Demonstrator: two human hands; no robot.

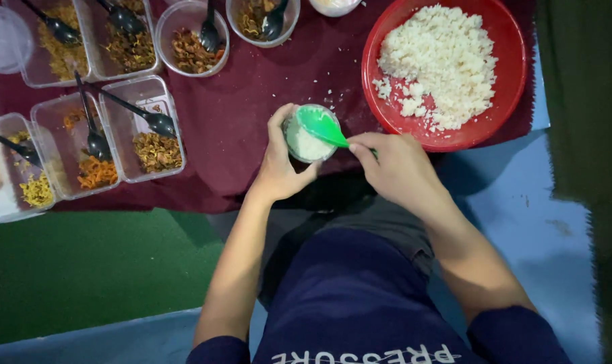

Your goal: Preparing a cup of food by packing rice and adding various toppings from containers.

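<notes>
My left hand (279,162) is wrapped around a small round cup (307,143) filled with white rice, held over the dark red cloth (252,94). My right hand (397,165) grips a green rice paddle (321,125) whose blade rests on the rice in the cup. Just right of the cup stands a large red bowl (511,67) heaped with white rice (441,64). A few loose grains lie on the cloth near the bowl's rim.
Several clear plastic containers (144,128) of shredded and fried toppings, each with a black spoon (159,123), line the left side. Round tubs (191,40) with more toppings stand at the top. Green matting (83,269) and blue flooring (535,222) lie below.
</notes>
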